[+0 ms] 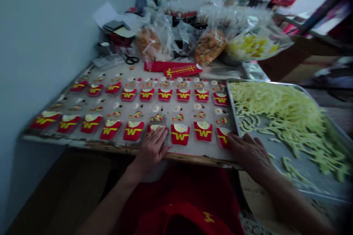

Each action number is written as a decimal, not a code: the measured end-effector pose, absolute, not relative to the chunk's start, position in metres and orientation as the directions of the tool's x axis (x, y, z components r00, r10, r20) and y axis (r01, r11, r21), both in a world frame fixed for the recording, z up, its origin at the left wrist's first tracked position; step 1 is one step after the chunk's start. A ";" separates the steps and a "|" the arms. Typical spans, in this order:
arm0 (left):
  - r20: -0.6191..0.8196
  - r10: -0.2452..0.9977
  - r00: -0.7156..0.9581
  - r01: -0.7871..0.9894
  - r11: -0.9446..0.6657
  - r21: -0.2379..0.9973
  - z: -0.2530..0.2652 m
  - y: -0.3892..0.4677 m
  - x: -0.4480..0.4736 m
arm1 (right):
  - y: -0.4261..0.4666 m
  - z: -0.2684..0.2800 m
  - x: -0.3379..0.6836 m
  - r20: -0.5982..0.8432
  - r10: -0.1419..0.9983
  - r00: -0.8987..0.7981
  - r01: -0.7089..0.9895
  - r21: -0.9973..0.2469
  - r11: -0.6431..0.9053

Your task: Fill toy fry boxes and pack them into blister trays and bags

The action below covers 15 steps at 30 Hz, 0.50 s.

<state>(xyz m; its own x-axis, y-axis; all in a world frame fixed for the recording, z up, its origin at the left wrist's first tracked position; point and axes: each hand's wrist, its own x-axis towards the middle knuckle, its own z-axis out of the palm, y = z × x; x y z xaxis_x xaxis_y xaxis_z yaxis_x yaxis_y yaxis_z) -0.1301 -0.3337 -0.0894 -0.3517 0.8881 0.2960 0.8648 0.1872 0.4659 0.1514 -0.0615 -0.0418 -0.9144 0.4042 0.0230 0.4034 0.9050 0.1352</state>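
Observation:
My left hand (155,144) lies with its fingers stretched flat over a small red fry carton in the front row, hiding most of it. At the right end of that row, my right hand (251,151) has its fingertips at another red fry carton (223,136), next to the metal tray's rim; its fingers look apart. Between the hands are a red carton with a yellow W (180,134) and a similar carton (203,131). Cartons sit in clear plastic packs, with tiny fried eggs (198,106) and round pizza-like pieces (180,117) above them.
A metal tray (234,112) holds a heap of pale yellow fry-like strips (284,106) at right. Behind the packs stand clear bags of brown pieces (210,47) and yellow-white pieces (252,47), black-handled scissors (131,59) and red printed strips (182,69). A wall (49,29) borders the left.

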 end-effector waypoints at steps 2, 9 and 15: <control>0.252 0.897 -0.363 0.857 0.216 0.468 -0.084 -0.334 -0.129 | -0.057 -0.044 0.153 0.025 0.365 -0.931 0.365 0.123 0.923; 0.370 0.890 -0.267 0.934 0.144 0.327 -0.066 -0.342 -0.134 | -0.053 -0.052 0.160 0.111 0.301 -0.947 0.318 0.193 0.928; 0.613 0.737 -0.285 0.944 0.325 0.048 -0.066 -0.383 -0.165 | -0.058 -0.058 0.163 0.263 0.286 -0.921 0.347 0.227 0.910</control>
